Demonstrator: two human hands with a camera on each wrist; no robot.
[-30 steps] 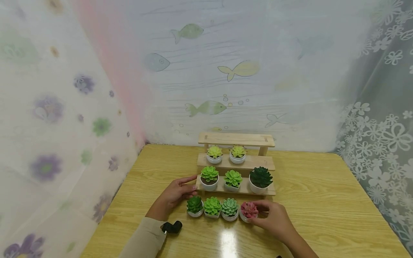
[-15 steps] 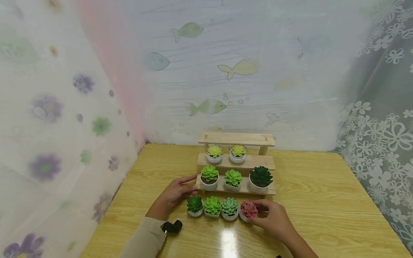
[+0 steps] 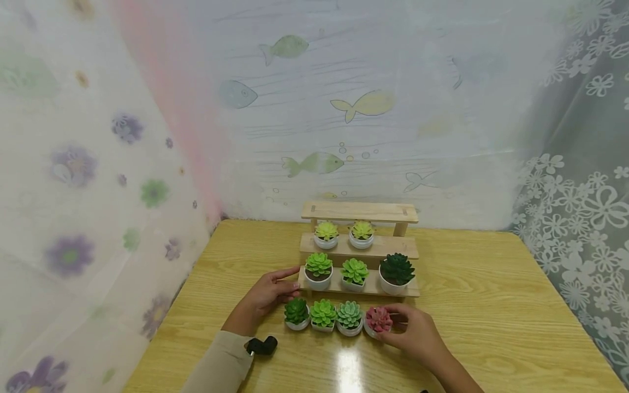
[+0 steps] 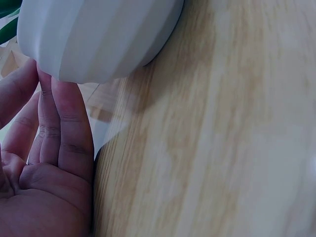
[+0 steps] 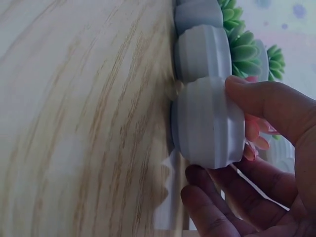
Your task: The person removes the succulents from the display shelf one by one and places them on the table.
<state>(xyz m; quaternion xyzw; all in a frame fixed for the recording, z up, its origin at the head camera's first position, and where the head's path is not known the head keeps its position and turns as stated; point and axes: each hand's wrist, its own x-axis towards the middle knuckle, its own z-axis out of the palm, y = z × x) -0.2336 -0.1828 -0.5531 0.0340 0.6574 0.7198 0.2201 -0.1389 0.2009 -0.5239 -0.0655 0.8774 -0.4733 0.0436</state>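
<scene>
Head: pink succulent in round white pot [image 3: 379, 320], on the yellow wood-grain desk [image 3: 481, 305], just right of the mint-green potted succulent [image 3: 349, 315].
Left wrist: left hand [image 4: 52, 168], fingers straight, tips partly hidden by a ribbed white pot [image 4: 94, 39].
Right wrist: right hand [image 5: 271, 180], fingers clamped on the pink one's pot; apparently positioning it, next calling for gentle release.

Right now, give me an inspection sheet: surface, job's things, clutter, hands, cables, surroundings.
Surface: wood-grain table, glare toward the front.
Job's things: pink succulent, three green succulents lined up beside it; five more potted succulents on wooden stand.
Clutter: nothing seen.
Hands: left hand at stand's left end; right hand grips the pink succulent's pot.
Cables: nothing seen.
Surroundings: fish-print backdrop, flower-print sheets both sides.
</scene>
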